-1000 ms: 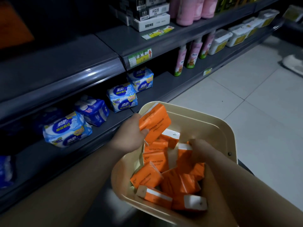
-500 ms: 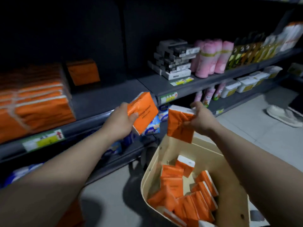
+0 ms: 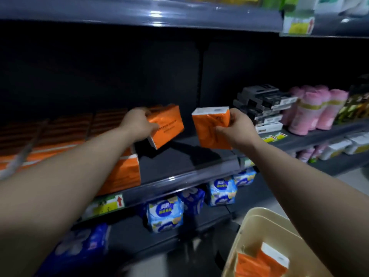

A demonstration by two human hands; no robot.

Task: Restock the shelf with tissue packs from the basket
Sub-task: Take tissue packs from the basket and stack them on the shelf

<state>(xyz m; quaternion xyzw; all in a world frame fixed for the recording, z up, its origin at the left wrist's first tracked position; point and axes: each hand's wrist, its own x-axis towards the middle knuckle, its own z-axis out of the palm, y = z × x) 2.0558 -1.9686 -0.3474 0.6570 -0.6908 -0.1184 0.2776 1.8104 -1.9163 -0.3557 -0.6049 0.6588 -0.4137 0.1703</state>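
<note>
tissue packs (image 3: 167, 126) gripped in both hands (image 3: 137, 124) above the shelf (image 3: 179, 162).

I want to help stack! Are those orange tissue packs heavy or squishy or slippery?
Probably light: the left hand holds its tissue pack up alone. Likely squishy: the other pack looks wrinkled where the right hand grips it. The shiny wrapper might be slippery.

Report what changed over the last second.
The right hand took hold of the right pack in the basket; both hands rose to the shelf, the left hand carrying the left pack. Unchanged: the left hand's hold, spare packs in the basket.
</note>
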